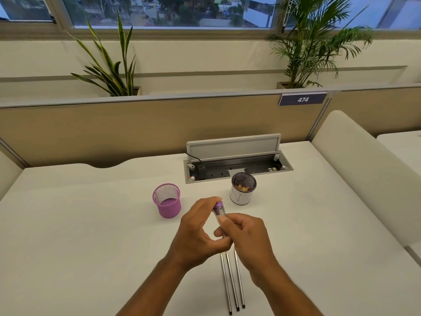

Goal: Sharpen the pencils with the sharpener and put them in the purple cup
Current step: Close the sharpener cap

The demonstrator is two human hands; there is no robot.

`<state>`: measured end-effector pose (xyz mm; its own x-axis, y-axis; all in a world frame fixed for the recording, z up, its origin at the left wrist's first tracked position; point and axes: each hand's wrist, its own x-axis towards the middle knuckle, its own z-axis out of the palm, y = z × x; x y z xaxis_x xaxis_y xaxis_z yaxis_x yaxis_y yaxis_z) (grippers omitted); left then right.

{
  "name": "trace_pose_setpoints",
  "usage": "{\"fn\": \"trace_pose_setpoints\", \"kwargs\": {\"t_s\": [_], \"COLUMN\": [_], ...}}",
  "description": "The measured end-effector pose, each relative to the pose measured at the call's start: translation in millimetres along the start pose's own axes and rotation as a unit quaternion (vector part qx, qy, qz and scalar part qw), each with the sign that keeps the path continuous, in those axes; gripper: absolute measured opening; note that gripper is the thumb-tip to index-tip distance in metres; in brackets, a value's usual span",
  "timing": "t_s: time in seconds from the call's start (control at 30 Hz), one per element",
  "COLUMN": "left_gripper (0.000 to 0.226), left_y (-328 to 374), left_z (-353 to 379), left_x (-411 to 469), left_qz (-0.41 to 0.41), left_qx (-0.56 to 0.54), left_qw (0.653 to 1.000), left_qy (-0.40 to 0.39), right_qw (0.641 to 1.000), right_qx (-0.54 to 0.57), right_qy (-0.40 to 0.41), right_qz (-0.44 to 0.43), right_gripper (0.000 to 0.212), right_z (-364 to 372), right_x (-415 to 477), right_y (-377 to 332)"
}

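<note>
the head view is looking down on a white desk (79,224) that is backing onto a tan partition (136,126) carrying a 474 sign (303,99), with two plants (109,71) and windows sitting behind it. an open socket box (237,166) is lying in the desk, and just before it a white cup (241,197) with a dark mesh rim is holding shavings. the purple cup (167,201) is standing left of it, well apart, looking empty. both hands are meeting above the desk centre: the left hand (198,233) is closing its fingers around the sharpener (219,213), a clear tube with a purple cap, and the right hand (248,236) is pinching something at its near end. three pencils (232,281) are lying side by side under the wrists, their far ends hiding behind the hands. whether a pencil is sitting in the sharpener is hard to make out.
</note>
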<state>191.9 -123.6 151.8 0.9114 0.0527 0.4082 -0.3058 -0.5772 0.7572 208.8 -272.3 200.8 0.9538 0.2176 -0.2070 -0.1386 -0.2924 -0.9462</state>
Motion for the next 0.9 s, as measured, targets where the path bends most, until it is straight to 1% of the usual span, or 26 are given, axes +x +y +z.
{"fn": "trace_pose_setpoints", "kwargs": {"t_s": [0.07, 0.13, 0.17, 0.2, 0.27, 0.3, 0.37, 0.47, 0.6, 0.7, 0.8, 0.83, 0.9], "left_gripper": [0.074, 0.073, 0.067, 0.056, 0.035, 0.030, 0.033, 0.035, 0.033, 0.028, 0.023, 0.022, 0.023], "left_y": [1, 2, 1, 2, 4, 5, 7, 12, 14, 18, 18, 18, 18], "left_z": [-3, -9, -11, -12, -12, -11, -7, -4, -2, 2, 6, 8, 8], "left_x": [0, 0, -1, -1, -1, -1, 1, 4, 4, 4, 1, 0, -1], "left_qz": [-0.030, -0.090, -0.122, -0.149, -0.189, -0.207, -0.239, -0.260, -0.271, -0.273, -0.270, -0.270, -0.270], "left_qx": [-0.043, -0.124, -0.175, -0.220, -0.268, -0.281, -0.304, -0.344, -0.387, -0.379, -0.354, -0.354, -0.363], "left_qw": [0.998, 0.986, 0.974, 0.961, 0.944, 0.937, 0.921, 0.899, 0.877, 0.878, 0.887, 0.887, 0.883], "left_qy": [-0.022, -0.066, -0.076, -0.073, -0.023, 0.008, 0.050, 0.071, 0.089, 0.104, 0.125, 0.128, 0.126], "right_qw": [0.997, 0.994, 0.993, 0.993, 0.993, 0.994, 0.995, 0.995, 0.970, 0.958, 0.961, 0.965, 0.974], "right_qx": [0.050, 0.074, 0.077, 0.079, 0.077, 0.067, 0.046, 0.047, 0.179, 0.224, 0.210, 0.192, 0.147], "right_qy": [-0.041, -0.070, -0.073, -0.072, -0.074, -0.078, -0.082, -0.088, -0.142, -0.133, -0.117, -0.116, -0.112], "right_qz": [0.031, 0.046, 0.049, 0.050, 0.047, 0.040, 0.022, 0.021, 0.086, 0.116, 0.136, 0.138, 0.132], "right_gripper": [0.026, 0.029, 0.029, 0.028, 0.025, 0.024, 0.023, 0.028, 0.038, 0.037, 0.035, 0.036, 0.029], "right_z": [-4, -8, -9, -10, -11, -10, -7, -3, -3, 0, 5, 6, 7], "right_x": [-1, -2, -2, -2, -2, -3, -4, -5, -7, -6, -6, -7, -6], "right_y": [-1, 0, 1, 2, 2, 2, 1, 0, 0, -2, -5, -6, -6]}}
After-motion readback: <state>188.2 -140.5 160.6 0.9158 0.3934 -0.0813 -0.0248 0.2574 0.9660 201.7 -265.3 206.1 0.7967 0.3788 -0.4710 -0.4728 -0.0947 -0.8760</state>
